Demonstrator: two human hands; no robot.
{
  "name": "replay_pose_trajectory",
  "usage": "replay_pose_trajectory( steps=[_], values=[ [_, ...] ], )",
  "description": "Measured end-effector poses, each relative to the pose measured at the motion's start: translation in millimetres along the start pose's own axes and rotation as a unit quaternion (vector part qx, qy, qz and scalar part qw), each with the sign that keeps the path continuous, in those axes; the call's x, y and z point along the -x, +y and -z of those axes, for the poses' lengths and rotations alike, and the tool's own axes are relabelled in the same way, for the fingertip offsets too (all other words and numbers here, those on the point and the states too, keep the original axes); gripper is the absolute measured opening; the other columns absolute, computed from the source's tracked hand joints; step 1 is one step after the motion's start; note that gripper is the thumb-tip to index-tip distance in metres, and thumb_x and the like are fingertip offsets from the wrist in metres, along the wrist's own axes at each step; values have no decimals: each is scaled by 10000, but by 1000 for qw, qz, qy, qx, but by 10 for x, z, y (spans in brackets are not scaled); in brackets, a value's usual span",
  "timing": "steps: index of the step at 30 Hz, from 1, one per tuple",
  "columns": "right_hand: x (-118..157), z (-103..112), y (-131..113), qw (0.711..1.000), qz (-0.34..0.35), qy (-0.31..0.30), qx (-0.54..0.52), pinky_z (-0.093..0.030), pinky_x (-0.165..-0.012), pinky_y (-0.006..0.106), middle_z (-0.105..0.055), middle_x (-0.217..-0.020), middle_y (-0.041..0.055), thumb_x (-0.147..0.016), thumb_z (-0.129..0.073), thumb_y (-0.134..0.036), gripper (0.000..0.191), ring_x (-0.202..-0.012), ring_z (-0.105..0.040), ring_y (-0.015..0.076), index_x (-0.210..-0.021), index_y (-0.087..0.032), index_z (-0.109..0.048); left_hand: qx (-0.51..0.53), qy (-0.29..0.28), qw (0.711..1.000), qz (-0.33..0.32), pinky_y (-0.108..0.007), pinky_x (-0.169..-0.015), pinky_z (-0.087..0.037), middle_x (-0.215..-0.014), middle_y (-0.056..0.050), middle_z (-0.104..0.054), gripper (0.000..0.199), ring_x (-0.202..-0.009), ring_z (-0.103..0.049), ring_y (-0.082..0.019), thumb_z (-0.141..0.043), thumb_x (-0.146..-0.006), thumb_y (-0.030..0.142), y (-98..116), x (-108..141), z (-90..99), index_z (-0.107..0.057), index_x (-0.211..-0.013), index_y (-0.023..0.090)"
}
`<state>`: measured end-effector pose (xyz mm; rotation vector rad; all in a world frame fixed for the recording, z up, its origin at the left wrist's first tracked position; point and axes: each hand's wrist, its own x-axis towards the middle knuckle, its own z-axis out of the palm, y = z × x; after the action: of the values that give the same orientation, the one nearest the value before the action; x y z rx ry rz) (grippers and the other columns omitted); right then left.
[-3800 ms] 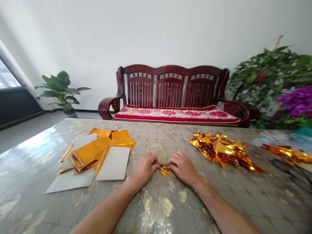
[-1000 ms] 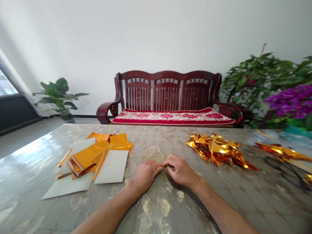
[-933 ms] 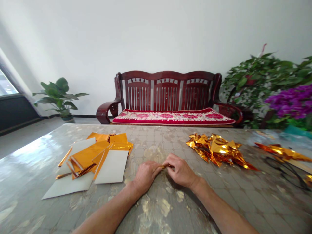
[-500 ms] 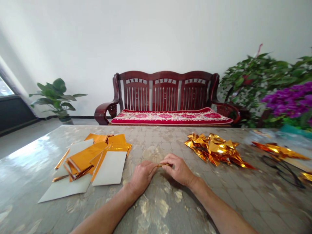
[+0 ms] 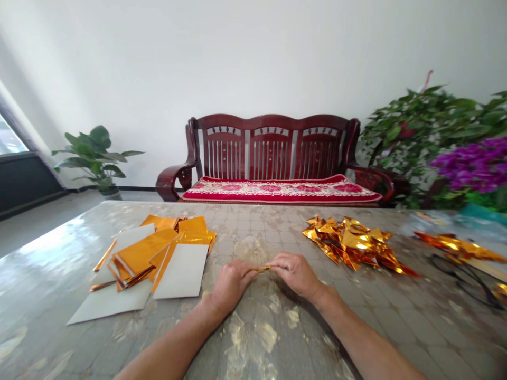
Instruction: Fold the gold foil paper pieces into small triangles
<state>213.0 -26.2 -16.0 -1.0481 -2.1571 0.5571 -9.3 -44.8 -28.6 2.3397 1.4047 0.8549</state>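
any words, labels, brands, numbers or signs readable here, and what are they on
None that can be read.
The loose sheets on the left: no lettering shows on their gold or pale faces.
The folded gold pieces on the right: no lettering shows.
The small gold piece between the left hand and right hand: too small and covered to tell.

Both bare forearms reach inward from below — the bare left hand [image 5: 233, 282] and bare right hand [image 5: 296, 273] nearly meeting, fingertips pinched, wrists bent.
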Motion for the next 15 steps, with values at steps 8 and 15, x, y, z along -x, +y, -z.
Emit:
replay_pose_trajectory(
  steps=[8,15],
  values=[
    [-29,27,-65,991,43,12,129,-443,-848,328,-739,-910,19,-853,-683,-216,139,-917,-606,200,-949,-268,-769,60,42,995,65,-226,-658,-430,-747,-11,-755,160,-688,-653,-153,-642,-854,256,53,-44,29,-780,-782,224],
    [-28,-62,-74,994,39,42,89,-439,-754,291,-714,-784,5,-868,-678,-200,113,-815,-589,178,-877,-266,-769,168,87,976,105,-226,-651,-452,-760,5,-756,107,-686,-659,-154,-664,-814,247,67,-29,-41,-762,-795,208]
  ],
)
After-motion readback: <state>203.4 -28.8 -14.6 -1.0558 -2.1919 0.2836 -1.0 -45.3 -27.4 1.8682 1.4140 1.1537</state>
